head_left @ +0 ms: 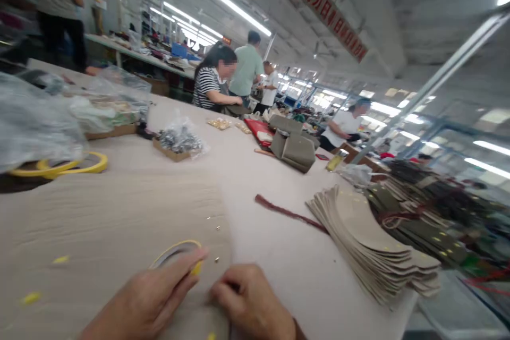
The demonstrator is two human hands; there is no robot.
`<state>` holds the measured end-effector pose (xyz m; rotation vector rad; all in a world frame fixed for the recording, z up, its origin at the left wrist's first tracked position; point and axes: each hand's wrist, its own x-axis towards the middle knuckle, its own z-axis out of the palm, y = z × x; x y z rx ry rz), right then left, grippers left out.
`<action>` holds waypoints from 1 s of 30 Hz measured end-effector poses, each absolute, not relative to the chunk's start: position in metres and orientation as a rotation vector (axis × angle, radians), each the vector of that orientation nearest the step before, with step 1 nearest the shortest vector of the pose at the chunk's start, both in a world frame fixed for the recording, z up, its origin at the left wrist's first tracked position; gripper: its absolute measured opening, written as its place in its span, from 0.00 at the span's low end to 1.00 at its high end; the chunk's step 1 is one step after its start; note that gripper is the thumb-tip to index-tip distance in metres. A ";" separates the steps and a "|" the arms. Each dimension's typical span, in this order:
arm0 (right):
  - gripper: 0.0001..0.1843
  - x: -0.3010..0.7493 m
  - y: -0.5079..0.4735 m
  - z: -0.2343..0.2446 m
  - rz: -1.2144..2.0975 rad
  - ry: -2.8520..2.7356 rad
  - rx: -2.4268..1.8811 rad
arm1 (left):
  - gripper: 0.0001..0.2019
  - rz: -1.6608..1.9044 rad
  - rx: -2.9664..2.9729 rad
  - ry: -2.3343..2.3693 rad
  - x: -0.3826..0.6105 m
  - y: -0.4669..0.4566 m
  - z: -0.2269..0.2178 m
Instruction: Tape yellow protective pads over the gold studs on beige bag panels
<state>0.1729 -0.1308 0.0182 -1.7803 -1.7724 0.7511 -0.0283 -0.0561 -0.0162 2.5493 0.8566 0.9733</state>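
A large beige fabric panel [131,212] lies spread over the near left of the table. My left hand [155,289] is closed around a roll of yellow tape [175,251], which rests over the panel. Small metal studs [217,260] show near the panel's right edge, and bits of yellow tape [31,298] stick to its left part. On the right edge of the panel, my right hand [253,297] is closed with thumb and forefinger together. What lies between those fingers, if anything, is hidden.
More yellow tape rolls [91,163] sit at left beside plastic bags [35,117]. A small carton of metal parts [171,153] stands behind the panel. At right are a dark red strip [292,215] and a stack of beige pieces [366,234]. A co-worker in stripes [211,85] is across the table.
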 end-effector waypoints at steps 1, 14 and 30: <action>0.10 0.174 -0.129 0.023 0.734 -1.739 -1.667 | 0.17 0.885 2.564 0.847 -0.028 -0.058 -0.008; 0.09 0.161 -0.111 0.020 0.319 -1.996 -1.190 | 0.12 0.604 2.500 0.826 -0.022 -0.067 0.013; 0.11 0.158 -0.103 0.012 1.169 -1.077 -1.514 | 0.12 0.838 2.651 0.840 -0.014 -0.075 0.013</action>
